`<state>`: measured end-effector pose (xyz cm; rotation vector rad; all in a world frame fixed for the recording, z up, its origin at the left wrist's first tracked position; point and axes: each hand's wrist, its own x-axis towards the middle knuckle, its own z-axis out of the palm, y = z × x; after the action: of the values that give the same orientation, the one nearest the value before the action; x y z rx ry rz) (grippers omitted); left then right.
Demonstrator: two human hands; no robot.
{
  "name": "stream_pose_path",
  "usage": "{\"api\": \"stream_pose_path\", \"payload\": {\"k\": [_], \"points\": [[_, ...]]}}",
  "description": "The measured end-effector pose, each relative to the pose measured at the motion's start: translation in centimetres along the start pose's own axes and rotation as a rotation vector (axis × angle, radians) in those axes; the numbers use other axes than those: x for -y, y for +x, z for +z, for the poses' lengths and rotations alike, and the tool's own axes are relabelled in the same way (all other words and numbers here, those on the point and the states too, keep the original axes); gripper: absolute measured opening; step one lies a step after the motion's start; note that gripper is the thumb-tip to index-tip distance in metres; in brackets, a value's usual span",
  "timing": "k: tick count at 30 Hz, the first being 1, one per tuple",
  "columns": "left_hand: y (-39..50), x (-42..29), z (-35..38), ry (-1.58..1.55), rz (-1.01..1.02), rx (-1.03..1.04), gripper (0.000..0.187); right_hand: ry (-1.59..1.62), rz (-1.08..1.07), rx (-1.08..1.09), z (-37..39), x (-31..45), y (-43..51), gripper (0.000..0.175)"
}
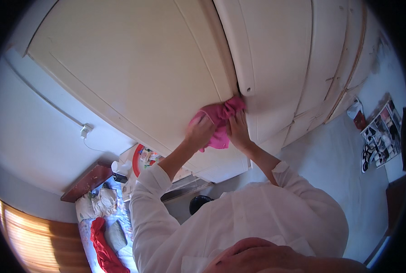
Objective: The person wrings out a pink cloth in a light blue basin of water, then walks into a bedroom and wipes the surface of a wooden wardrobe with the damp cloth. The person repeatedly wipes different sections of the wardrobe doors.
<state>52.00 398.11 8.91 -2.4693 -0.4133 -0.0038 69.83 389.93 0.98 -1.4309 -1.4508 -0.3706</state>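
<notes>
A pink cloth [220,136] lies against the lower edge of a cream cabinet door [131,61], beside the dark gap between this door and the neighbouring one [278,51]. My left hand [200,131] presses on the cloth's left part, some fingers hidden in its folds. On the right side of the cloth, my right hand [237,131] has its fingers on the bunched fabric near the gap. A small dark hole shows in the neighbouring door, just above and right of the cloth. Both of my sleeves are white and rolled back.
At lower left stands a bed with a red cloth [104,245] and pillows [105,203]. A red-rimmed round tray [137,160] with small items is beyond my left forearm. A black round object [199,204] is near my torso. A shoe rack [382,136] stands at far right.
</notes>
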Motion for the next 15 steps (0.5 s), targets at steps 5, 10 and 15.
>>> {"api": "stream_pose_path", "payload": {"k": [5,10,15], "points": [[2.7,4.7,-7.3,-0.079,-0.189,-0.601,0.044,0.089,-0.111,-0.304,-2.8,4.8,10.0,0.054],[5.9,13.6,-18.9,0.177,-0.395,-0.928,0.039,0.113,-0.279,-0.556,-5.9,9.5,24.8,0.047],[6.1,12.4,-18.4,0.251,-0.376,-0.929,0.04,0.151,-0.31,-0.57,-5.1,8.7,24.2,0.044]]}}
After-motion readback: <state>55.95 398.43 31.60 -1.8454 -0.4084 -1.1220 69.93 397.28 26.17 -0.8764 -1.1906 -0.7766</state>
